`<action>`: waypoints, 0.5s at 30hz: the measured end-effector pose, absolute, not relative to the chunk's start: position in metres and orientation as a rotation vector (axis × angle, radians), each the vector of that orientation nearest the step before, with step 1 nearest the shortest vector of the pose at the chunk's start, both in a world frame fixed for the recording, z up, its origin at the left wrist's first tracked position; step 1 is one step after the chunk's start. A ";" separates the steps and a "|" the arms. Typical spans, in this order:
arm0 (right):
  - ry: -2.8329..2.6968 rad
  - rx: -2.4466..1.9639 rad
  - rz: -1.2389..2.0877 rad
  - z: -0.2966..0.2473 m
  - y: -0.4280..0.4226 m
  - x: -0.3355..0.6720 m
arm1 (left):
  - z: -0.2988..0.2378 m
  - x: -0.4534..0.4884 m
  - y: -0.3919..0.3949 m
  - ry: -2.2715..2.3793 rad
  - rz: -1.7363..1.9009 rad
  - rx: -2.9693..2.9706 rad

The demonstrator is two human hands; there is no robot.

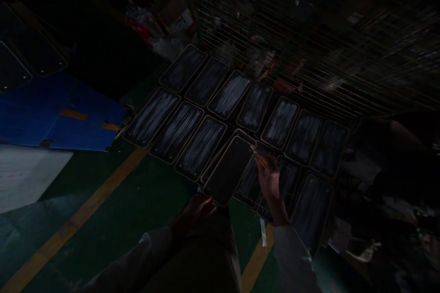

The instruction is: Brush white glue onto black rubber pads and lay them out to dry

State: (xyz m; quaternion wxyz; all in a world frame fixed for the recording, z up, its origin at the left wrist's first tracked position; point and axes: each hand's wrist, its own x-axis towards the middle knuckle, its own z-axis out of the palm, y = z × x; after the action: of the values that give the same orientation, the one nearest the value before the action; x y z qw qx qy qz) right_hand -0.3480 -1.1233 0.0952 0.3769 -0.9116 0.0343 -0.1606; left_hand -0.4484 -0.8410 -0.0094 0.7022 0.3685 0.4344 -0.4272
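The scene is very dark. My left hand [196, 210] grips the near edge of a dark rounded panel [228, 171] and holds it tilted above the floor. My right hand [268, 178] is closed on a thin yellowish tool, perhaps a pencil or brush [258, 158], whose tip touches the panel's far right corner. Under and around the held panel lie several similar dark panels [201, 146] with pale rims, set in rows on the floor and streaked with white marks.
A wire rack [309, 32] stands behind the panels. Blue sheets [62, 114] lie at the left. Yellow lines [85, 213] cross the green floor. Boxes and litter [172, 18] sit at the back. Dark clutter fills the right side.
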 end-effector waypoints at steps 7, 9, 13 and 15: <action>0.075 -2.354 -0.356 0.079 -1.119 -0.355 | -0.007 -0.453 -0.840 0.996 -0.911 0.812; 0.098 -2.347 -0.331 0.077 -1.114 -0.363 | -0.003 -0.452 -0.840 0.987 -0.914 0.812; 0.116 -2.307 -0.236 0.081 -1.096 -0.391 | 0.001 -0.447 -0.842 0.966 -0.920 0.833; 0.124 -2.273 -0.185 0.086 -1.083 -0.410 | 0.002 -0.445 -0.842 0.942 -0.946 0.853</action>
State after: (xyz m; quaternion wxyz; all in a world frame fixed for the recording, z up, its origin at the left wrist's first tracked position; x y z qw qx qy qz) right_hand -0.4095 -1.0834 0.0863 0.4160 -0.9051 0.0492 -0.0737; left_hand -0.4451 -0.8417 0.0017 0.7025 0.3831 0.4233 -0.4249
